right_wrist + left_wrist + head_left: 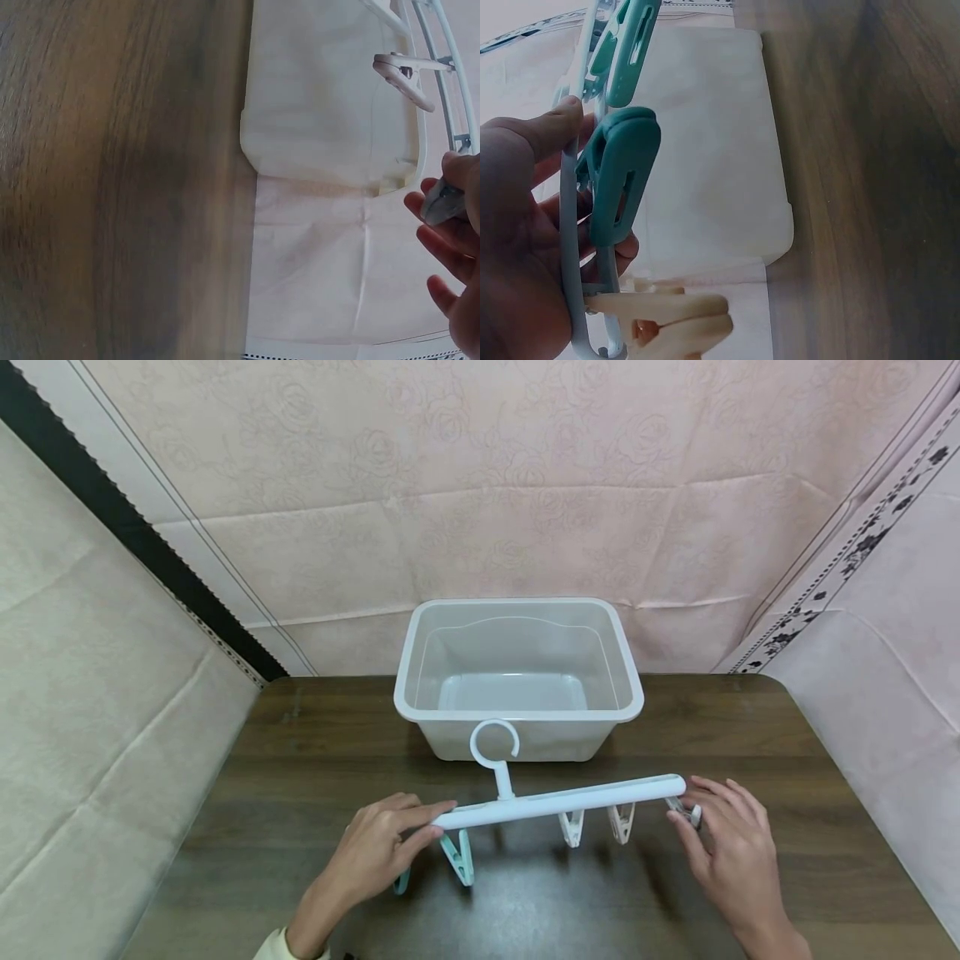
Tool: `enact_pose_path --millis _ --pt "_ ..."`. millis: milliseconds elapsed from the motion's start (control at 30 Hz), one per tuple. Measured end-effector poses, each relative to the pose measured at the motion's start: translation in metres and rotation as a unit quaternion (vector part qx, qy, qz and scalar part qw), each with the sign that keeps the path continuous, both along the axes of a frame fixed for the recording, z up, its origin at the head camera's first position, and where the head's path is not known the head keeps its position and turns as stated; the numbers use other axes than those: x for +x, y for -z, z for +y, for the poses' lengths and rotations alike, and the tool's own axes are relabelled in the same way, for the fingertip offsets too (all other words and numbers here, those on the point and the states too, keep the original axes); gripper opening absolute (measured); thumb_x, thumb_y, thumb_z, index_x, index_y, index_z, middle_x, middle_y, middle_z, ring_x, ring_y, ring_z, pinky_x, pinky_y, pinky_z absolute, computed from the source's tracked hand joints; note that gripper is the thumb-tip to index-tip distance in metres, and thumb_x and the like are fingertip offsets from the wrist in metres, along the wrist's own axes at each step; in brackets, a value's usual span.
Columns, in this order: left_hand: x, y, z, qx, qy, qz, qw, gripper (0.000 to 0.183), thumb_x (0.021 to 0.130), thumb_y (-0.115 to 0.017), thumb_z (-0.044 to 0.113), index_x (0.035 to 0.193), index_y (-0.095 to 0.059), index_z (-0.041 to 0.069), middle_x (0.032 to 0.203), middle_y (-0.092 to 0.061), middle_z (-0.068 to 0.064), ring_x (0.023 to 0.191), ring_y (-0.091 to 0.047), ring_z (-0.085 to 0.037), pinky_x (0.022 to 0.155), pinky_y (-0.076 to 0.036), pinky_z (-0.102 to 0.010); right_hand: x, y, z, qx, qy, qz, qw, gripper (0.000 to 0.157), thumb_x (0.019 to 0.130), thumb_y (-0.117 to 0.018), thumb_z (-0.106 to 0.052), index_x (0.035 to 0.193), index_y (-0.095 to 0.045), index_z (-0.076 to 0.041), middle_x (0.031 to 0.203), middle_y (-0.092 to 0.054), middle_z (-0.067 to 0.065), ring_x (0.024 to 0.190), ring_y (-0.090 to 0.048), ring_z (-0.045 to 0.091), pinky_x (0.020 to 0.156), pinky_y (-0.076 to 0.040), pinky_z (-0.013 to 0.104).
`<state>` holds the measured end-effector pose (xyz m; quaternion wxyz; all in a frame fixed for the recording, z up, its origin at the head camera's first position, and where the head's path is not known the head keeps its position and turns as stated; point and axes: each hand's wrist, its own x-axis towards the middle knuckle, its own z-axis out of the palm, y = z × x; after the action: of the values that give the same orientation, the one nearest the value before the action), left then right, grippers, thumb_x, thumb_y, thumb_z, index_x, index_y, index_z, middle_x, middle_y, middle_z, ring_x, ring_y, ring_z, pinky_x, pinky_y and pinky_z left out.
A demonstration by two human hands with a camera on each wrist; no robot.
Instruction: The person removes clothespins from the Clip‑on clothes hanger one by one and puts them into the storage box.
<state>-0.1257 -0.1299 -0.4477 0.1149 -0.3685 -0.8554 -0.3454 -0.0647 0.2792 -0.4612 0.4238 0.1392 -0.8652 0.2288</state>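
Between table [322,752] edges, a likely light, stiff hanger [570,800] is being gripped endwise by left fingers [422,814], its clip [443,203] by right fingers [448,253].

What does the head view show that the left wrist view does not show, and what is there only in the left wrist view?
Only the head view shows the right hand, the grey clip that it holds at one end of the hanger, and the inside of the basin.

Only the left wrist view shows the beige clip near the left hand.

Both show the left hand holding the hanger, two green clips, the basin's outside and the table.
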Motion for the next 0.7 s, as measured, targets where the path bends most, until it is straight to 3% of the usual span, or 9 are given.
enact_pose_path --millis 500,700 --pt "0.0023 -0.0021 0.0036 -0.021 -0.012 -0.008 0.9997 0.032 0.088 -0.077 0.017 0.120 -0.076 0.020 0.079 -0.057 0.014 0.061 -0.040 0.002 0.050 -0.037 -0.019 0.0015 0.0022 -0.0070 0.035 0.064 0.076 0.994 0.051 0.103 -0.056 -0.038 0.085 -0.069 0.008 0.087 -0.070 0.021 0.092 -0.063 0.043 0.108 -0.033 0.050" --pt "0.0035 -0.0018 0.0042 -0.025 -0.022 -0.010 0.9994 0.033 0.087 -0.079 0.017 0.119 -0.076 0.021 0.076 -0.053 0.015 0.059 -0.038 0.002 0.048 -0.035 -0.018 0.0012 0.0045 -0.0062 0.030 0.069 0.072 0.995 0.051 0.102 -0.056 -0.040 0.086 -0.071 0.007 0.086 -0.071 0.020 0.093 -0.064 0.042 0.106 -0.035 0.048"
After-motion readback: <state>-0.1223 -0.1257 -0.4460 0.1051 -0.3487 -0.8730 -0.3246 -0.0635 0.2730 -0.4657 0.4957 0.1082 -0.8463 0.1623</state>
